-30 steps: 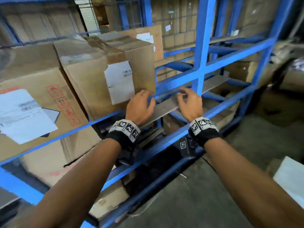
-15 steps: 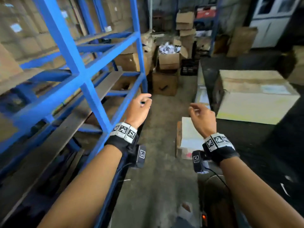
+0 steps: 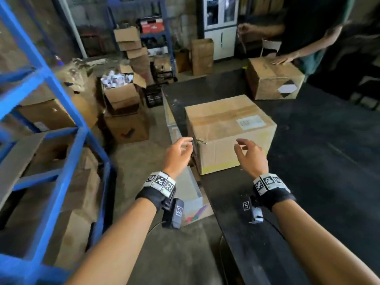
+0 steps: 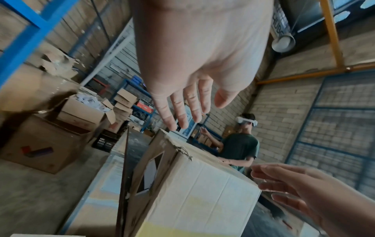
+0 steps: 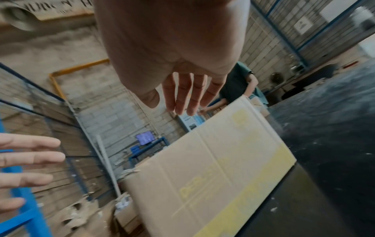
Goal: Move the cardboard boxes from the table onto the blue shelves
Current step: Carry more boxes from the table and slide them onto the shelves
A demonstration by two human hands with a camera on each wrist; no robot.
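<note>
So we've swung right round since a second ago: back then both hands were up against a box already sitting on the blue shelves (image 3: 51,83), and half a second ago we were mid-turn with the table only coming into view on the right. Now the shelves are off on the left side of the frame and we're facing the black table (image 3: 308,161), with the next cardboard box (image 3: 228,128) dead centre, sitting at the table's near-left corner. Our left hand (image 3: 178,155) and right hand (image 3: 249,155) are both empty, fingers loose and spread, hovering just in front of the box's near face; neither looks to be touching it yet. The left one is by the scruffy torn near-left corner, and the right one is over the front panel with the faded yellow print. So that last box is done, and we're going in for a fresh grab. There's a second box (image 3: 273,81) further back at the upper right of the table, with another person's hand (image 3: 281,59) resting on top, so that one's probably for later. Next up, we reckon, is getting our hands round both sides.
</note>
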